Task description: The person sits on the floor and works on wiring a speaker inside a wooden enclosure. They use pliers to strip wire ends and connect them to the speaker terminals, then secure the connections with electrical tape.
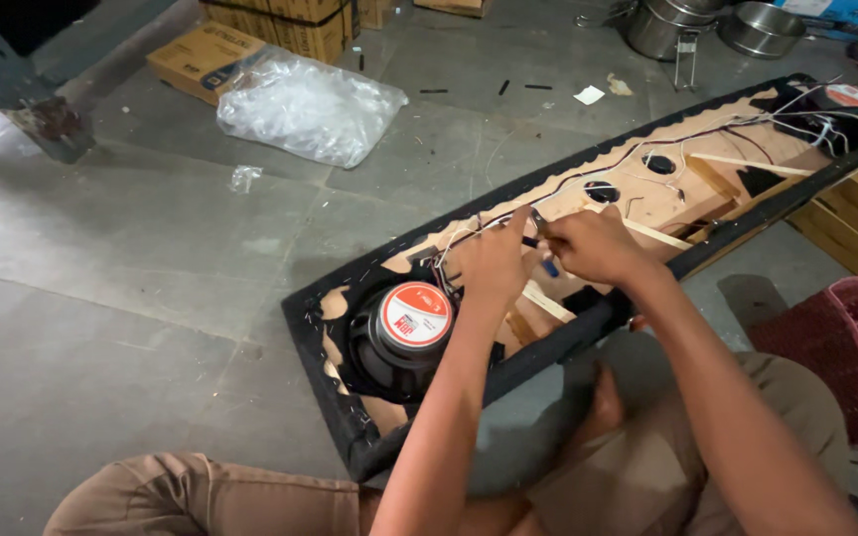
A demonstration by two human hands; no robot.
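Hands: both closed, meeting over the middle of the speaker cabinet, which lies open-backed on the floor.
Left hand: fingers pinched around thin white wires just above the large speaker; exact grip partly hidden.
Right hand: clenched on a small tool with blue handles, its metal tip poking up between the two hands; kind of tool cannot be told for sure.
Speaker cabinet: long, narrow, black-covered outside, bare wood inside, running from lower left to upper right in front of the person's folded legs.
Large speaker: mounted at the near end of the cabinet, black frame, round red and white magnet label facing up, just below the left hand.
Small openings: two round dark holes further along the wooden panel, beyond the hands.
Wiring: white and dark leads run along the cabinet to the far end.
Clear plastic bag: crumpled on the floor, well apart from the cabinet, beside a cardboard box.
Steel pots: on the floor beyond the far end.
Red plastic crate: at the person's right side.
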